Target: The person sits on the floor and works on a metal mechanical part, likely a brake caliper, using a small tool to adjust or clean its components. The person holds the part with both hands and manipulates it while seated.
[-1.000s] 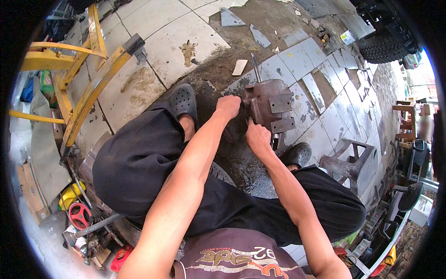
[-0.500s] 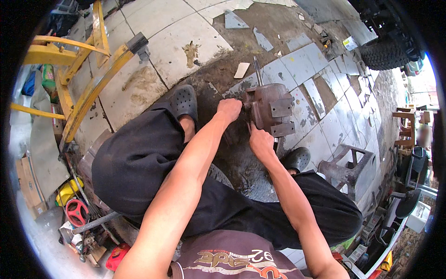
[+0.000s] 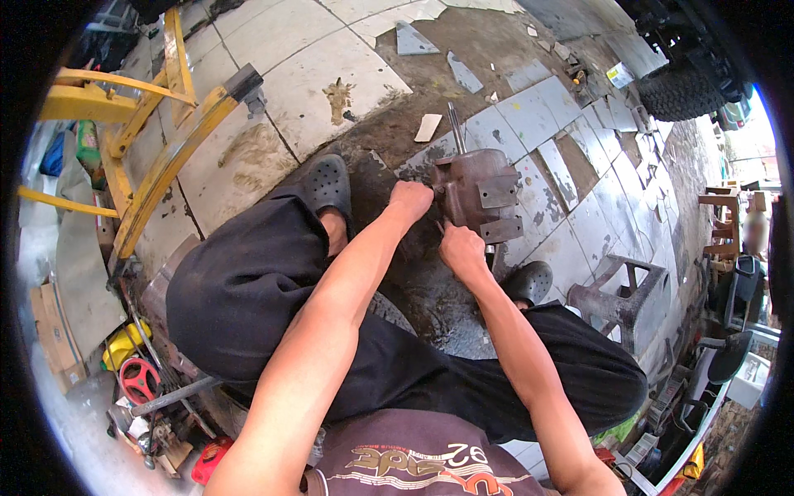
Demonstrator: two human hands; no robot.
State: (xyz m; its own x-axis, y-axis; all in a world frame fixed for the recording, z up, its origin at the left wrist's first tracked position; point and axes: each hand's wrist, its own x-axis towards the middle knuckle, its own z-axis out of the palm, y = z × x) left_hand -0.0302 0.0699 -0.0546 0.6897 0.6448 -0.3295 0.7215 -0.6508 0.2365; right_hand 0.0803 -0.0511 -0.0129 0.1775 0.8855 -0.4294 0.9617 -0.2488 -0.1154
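A rusty brown metal housing (image 3: 471, 183) with two flat brackets on its right side lies on the floor between my feet. A bright steel shaft (image 3: 456, 131) sticks out of its far end. My left hand (image 3: 411, 201) is closed against the housing's left side; whatever it grips is hidden by the fingers. Close to the near left edge of the housing is my right hand (image 3: 463, 250), its fingers curled. Something thin and dark shows at its fingertips, too small to name.
A yellow metal frame (image 3: 165, 169) stands at the left. Broken grey tiles (image 3: 542, 103) lie on the far floor. By my right knee stands a grey plastic stool (image 3: 620, 293). A tyre (image 3: 682, 95) is at the far right, tools and a red wheel (image 3: 139, 381) at the near left.
My right hand has shifted slightly left and toward me along the housing's edge. The left hand has barely moved, and the housing lies in about the same place.
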